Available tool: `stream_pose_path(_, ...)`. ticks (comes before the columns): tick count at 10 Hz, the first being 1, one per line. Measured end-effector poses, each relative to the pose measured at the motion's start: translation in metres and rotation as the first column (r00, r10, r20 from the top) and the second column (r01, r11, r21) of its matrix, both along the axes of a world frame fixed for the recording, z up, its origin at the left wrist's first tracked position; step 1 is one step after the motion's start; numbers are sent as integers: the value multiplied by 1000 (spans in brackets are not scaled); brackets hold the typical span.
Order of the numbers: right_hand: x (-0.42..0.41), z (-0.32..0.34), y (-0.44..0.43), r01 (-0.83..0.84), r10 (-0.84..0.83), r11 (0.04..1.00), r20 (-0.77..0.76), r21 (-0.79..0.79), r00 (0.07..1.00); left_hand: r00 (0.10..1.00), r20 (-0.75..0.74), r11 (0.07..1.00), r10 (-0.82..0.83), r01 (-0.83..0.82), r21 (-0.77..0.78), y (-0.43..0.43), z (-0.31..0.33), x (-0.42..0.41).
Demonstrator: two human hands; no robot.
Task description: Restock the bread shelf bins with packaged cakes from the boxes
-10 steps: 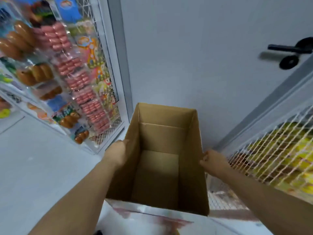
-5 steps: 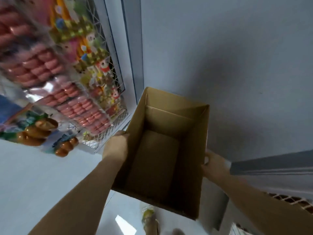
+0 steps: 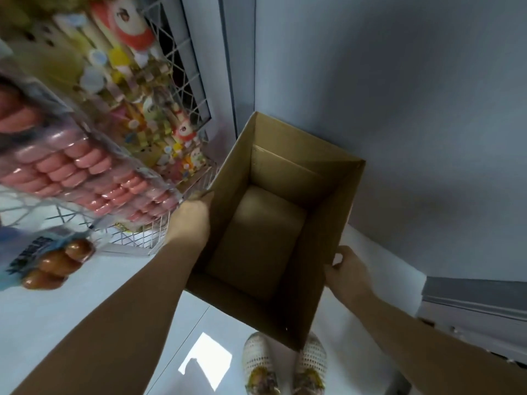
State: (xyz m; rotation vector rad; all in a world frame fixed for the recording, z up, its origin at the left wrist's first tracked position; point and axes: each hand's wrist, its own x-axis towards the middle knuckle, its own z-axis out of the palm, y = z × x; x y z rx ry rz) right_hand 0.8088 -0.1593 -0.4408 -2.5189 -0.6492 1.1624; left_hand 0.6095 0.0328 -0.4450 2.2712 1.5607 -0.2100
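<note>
An open brown cardboard box point(image 3: 322, 212) hangs in front of me, and nothing lies inside it. My left hand point(image 3: 191, 220) grips its left wall near the top edge. My right hand point(image 3: 346, 273) holds the box's right outer wall, fingers curled at the corner. On the left stands a white wire shelf rack point(image 3: 182, 69) with packaged pink cakes point(image 3: 85, 178), brown buns point(image 3: 54, 266) and colourful packets point(image 3: 148, 129).
A grey-white door or wall point(image 3: 399, 109) rises straight ahead. The pale floor point(image 3: 57, 303) lies below, with my two feet in white mesh shoes point(image 3: 285, 363) under the box. A grey ledge point(image 3: 473, 297) juts in at the right.
The box has come down and toward me, tilted, while my view dropped to the floor and feet. The right-hand wire bin with yellow packs has left the view. Both hands keep their hold.
</note>
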Motion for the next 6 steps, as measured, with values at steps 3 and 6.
stream_pose_path(3,-9,-12,44,198,-182,978,-207,58,961,991,124,996,-46,35,88,18,-17,5)
stream_pose_path(6,25,48,51,-43,33,999,-387,-18,921,966,259,999,-29,32,-7,-9,51,31)
